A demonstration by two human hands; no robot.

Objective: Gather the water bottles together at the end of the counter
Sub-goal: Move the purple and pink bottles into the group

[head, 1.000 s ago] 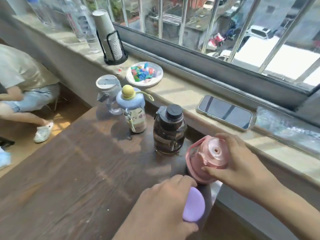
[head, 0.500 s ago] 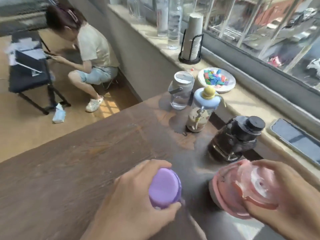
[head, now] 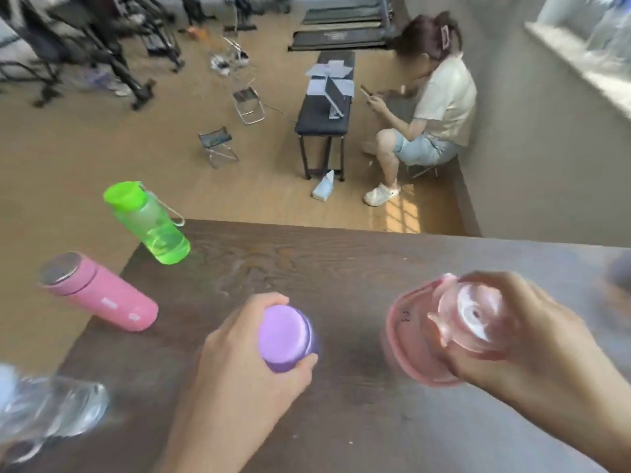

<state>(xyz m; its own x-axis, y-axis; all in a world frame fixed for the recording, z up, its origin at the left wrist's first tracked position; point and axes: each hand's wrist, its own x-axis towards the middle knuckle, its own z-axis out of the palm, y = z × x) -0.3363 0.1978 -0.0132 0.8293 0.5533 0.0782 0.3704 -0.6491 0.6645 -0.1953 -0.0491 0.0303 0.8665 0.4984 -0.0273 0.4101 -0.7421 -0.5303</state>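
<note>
Your left hand (head: 235, 367) wraps around a small bottle with a rounded lilac plastic cap (head: 286, 336); the fingers curl shut about its top, so only the cap shows, seen from above over the middle of the dark wood-grain worktop (head: 341, 264). Your right hand (head: 532, 349) grips a squat pink plastic bottle with a translucent pink flip lid (head: 444, 329), the fingers closed over the lid and far side; it sits to the right of the lilac one, apart from it, and whether its base touches the worktop cannot be told.

At the worktop's far left corner stands a translucent lime-green plastic bottle with a green screw cap and a thin carry loop (head: 150, 223). Nearer you, at the left edge, stands a matte pink cylindrical flask with a silvery metal top (head: 99, 293), well apart from the green one. At the bottom left, a clear bottle (head: 51, 411) is smeared by blur.

Beyond the worktop, on the tan floor (head: 85, 158), a person in a pale shirt (head: 440, 97) sits beside a black bench (head: 324, 110).
</note>
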